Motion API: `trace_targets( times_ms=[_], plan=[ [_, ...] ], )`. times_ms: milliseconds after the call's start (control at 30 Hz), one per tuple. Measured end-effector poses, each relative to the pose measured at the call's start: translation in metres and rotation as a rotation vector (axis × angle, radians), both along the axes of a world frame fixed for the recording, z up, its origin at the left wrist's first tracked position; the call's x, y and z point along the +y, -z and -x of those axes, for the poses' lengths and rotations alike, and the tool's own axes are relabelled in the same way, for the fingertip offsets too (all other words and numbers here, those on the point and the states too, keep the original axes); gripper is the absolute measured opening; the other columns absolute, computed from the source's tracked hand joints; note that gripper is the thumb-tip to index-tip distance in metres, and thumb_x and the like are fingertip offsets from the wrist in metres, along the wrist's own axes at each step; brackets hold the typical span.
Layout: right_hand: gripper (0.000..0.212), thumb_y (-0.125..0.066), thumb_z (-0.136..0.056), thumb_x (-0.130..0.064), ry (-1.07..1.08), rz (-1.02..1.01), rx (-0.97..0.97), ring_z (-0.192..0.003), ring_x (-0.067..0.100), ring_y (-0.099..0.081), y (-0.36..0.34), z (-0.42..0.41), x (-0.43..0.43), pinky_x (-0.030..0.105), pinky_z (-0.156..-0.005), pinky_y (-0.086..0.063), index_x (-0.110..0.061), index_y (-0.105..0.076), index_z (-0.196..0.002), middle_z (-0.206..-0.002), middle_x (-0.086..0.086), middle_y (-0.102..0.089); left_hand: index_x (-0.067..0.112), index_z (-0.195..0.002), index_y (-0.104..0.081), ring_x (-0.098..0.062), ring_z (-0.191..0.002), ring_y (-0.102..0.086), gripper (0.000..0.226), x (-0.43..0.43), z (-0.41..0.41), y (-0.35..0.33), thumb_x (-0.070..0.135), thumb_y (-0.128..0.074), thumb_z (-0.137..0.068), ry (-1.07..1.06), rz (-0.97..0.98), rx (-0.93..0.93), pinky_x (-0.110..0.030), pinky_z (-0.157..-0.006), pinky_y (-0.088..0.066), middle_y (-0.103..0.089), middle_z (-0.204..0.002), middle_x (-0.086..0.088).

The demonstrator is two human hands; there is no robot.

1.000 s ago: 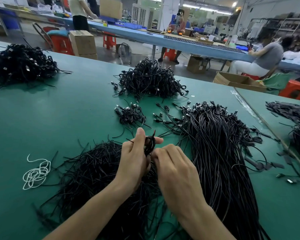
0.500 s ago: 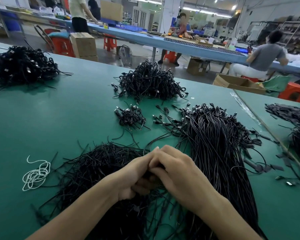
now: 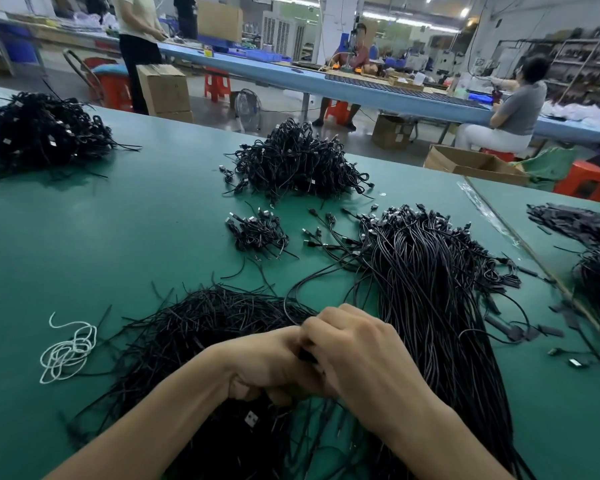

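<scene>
Fingers curled tight, a worker's left hand (image 3: 267,362) and right hand (image 3: 361,355) pinch a thin black cable (image 3: 308,355) between them, just above the heap of ties (image 3: 205,317) on the tabletop (image 3: 118,237). Light and floppy, it likely needs holding near its middle.

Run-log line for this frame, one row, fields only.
left hand: grips black cable | right hand: grips black cable | position: hands pressed together over black strand pile | surface: green table

A long blue workbench (image 3: 291,76) crosses the grey floor (image 3: 208,112), red stools (image 3: 217,86) beside it, under ceiling lights (image 3: 465,12).
</scene>
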State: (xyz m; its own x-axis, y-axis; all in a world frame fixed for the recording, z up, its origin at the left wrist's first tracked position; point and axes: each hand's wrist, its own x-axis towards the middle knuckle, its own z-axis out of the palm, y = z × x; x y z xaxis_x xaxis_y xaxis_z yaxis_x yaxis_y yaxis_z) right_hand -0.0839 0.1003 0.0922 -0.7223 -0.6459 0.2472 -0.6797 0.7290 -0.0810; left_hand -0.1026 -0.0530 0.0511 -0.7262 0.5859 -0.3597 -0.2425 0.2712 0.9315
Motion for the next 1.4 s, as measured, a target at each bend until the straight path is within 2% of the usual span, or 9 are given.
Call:
trace_targets(
  times_ms=[67, 300, 533, 633, 800, 933, 1033, 1267, 1400],
  plan=[
    [0.028, -0.072, -0.078, -0.014, -0.006, -0.029, 0.014, -0.076, 0.016, -0.056, 0.000, -0.001, 0.000, 0.033, -0.053, -0.050, -0.027, -0.059, -0.099, -0.082, -0.011, -0.060, 0.023, -0.062, -0.059, -0.003, -0.040, -0.036, 0.033, 0.001, 0.000, 0.002, 0.000, -0.063, -0.085, -0.025, 0.027, -0.012, -0.016, -0.038, -0.028, -0.047, -0.049, 0.011],
    [0.035, -0.064, -0.086, -0.007, -0.034, -0.018, -0.016, -0.085, 0.018, -0.046, 0.010, 0.008, 0.002, 0.031, -0.070, -0.048, -0.025, -0.045, -0.110, -0.092, -0.006, -0.056, 0.009, -0.085, -0.056, -0.005, -0.041, -0.039, 0.013, 0.006, -0.001, 0.004, -0.004, -0.054, -0.089, -0.158, -0.050, -0.041, -0.017, -0.038, -0.028, -0.048, -0.053, 0.006],
    [0.016, -0.057, -0.097, -0.015, 0.158, 0.467, -0.053, -0.086, 0.009, -0.052, 0.020, 0.018, 0.008, 0.026, -0.071, -0.047, -0.027, -0.048, -0.104, -0.086, -0.016, -0.052, 0.017, -0.096, -0.070, -0.004, -0.056, -0.045, 0.027, 0.017, 0.001, 0.002, 0.009, -0.053, -0.076, -0.373, -0.507, -0.053, -0.017, -0.048, -0.035, -0.055, -0.071, 0.005],
    [0.028, -0.064, -0.094, -0.012, 0.267, 0.742, -0.039, -0.077, 0.006, -0.058, 0.025, 0.016, 0.003, 0.014, -0.065, -0.043, -0.033, -0.046, -0.091, -0.081, -0.014, -0.058, 0.014, -0.118, -0.067, -0.006, -0.076, -0.060, 0.032, 0.021, 0.001, 0.002, 0.008, -0.047, -0.092, -0.477, -0.628, -0.056, -0.021, -0.061, -0.045, -0.069, -0.092, -0.001],
    [0.022, -0.065, -0.092, -0.005, 0.316, 1.202, -0.312, -0.075, 0.010, -0.065, 0.024, 0.018, -0.003, 0.021, -0.072, -0.053, -0.024, -0.053, -0.090, -0.083, -0.006, -0.067, 0.031, -0.122, -0.057, -0.016, -0.102, -0.065, 0.035, 0.019, 0.003, 0.007, 0.022, -0.069, -0.090, -0.619, -0.232, 0.473, -0.024, -0.086, -0.054, -0.064, -0.112, -0.006],
    [0.018, -0.064, -0.091, 0.001, 0.253, 1.417, -0.604, -0.070, 0.004, -0.066, 0.019, 0.017, -0.002, 0.016, -0.071, -0.053, -0.012, -0.051, -0.088, -0.072, -0.009, -0.066, 0.040, -0.098, -0.058, 0.001, -0.069, -0.051, 0.033, 0.011, 0.003, 0.009, 0.060, -0.065, -0.073, -0.795, 0.104, 0.793, -0.014, -0.064, -0.043, -0.055, -0.081, 0.014],
    [0.021, -0.062, -0.090, 0.006, 0.193, 1.525, -0.749, -0.057, 0.001, -0.062, 0.012, 0.017, 0.000, 0.012, -0.055, -0.048, -0.010, -0.048, -0.085, -0.066, -0.006, -0.066, 0.031, -0.102, -0.061, -0.005, -0.055, -0.059, 0.032, 0.013, 0.001, 0.008, 0.054, -0.064, -0.080, -0.700, -0.049, 0.599, -0.018, -0.055, -0.046, -0.067, -0.066, 0.006],
    [0.029, -0.065, -0.088, 0.006, 0.261, 1.446, -0.821, -0.064, 0.006, -0.066, 0.023, 0.016, 0.003, 0.012, -0.057, -0.049, -0.013, -0.045, -0.080, -0.070, 0.002, -0.068, 0.012, -0.129, -0.054, -0.029, -0.105, -0.070, 0.031, 0.005, 0.005, -0.001, 0.004, -0.045, -0.100, -0.628, -0.655, 0.104, -0.040, -0.093, -0.055, -0.072, -0.114, -0.017],
    [0.038, -0.067, -0.086, 0.006, 0.278, 1.444, -0.887, -0.056, 0.004, -0.058, 0.035, 0.015, 0.002, 0.011, -0.050, -0.042, -0.017, -0.039, -0.077, -0.064, -0.001, -0.063, 0.010, -0.119, -0.056, -0.025, -0.093, -0.072, 0.030, 0.001, 0.002, -0.008, 0.030, -0.040, -0.104, -0.623, -0.753, 0.085, -0.030, -0.077, -0.056, -0.074, -0.101, -0.020]
  ],
)
